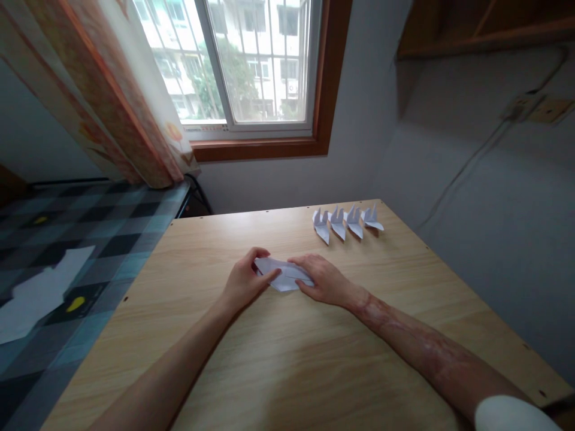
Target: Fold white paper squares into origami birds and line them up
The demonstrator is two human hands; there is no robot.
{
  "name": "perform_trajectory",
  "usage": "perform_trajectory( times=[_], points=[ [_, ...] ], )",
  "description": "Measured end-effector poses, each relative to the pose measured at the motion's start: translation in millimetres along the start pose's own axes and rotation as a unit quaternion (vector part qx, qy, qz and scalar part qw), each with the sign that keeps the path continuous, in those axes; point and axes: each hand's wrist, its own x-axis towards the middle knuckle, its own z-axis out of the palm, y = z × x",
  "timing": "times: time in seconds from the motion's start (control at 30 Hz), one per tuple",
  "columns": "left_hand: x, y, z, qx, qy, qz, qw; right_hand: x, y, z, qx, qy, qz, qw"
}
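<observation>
A folded sheet of white paper [283, 280] is held between both hands, low over the middle of the wooden table. My left hand [249, 275] grips its left end, with the thumb lying on the upper face and the fingers partly behind it. On the right end my right hand [321, 278] is closed, thumb at the near edge and fingers along the far edge. A crease line runs across the paper. Whether its underside touches the table is hidden.
Several folded white paper figures [345, 224] stand in a row at the table's [215, 371] far right. White paper sheets [40, 293] lie on a checked bed cover [112, 239] at left. A window [260, 66] and curtain [130, 90] are behind; a cable [462, 170] hangs on the right wall.
</observation>
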Motion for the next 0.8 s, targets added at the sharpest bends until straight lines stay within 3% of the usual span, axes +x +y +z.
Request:
perform_trajectory(
  times=[0.3, 0.57, 0.8],
  points=[
    [-1.7, 0.7, -1.2, 0.123, 0.034, 0.038, 0.991, -0.5, 1.8, 2.6, 0.002, -0.014, -0.014, 1.000],
    [3.4, -3.2, -2.9, 0.036, 0.042, 0.029, 0.998, 1.0, 1.5, -0.8, -0.050, -0.042, -0.070, 0.995],
    [4.1, -3.2, -4.2, 0.103, 0.022, 0.082, 0.991, 0.0, 1.7, 0.5, -0.089, -0.033, -0.081, 0.992]
  ],
)
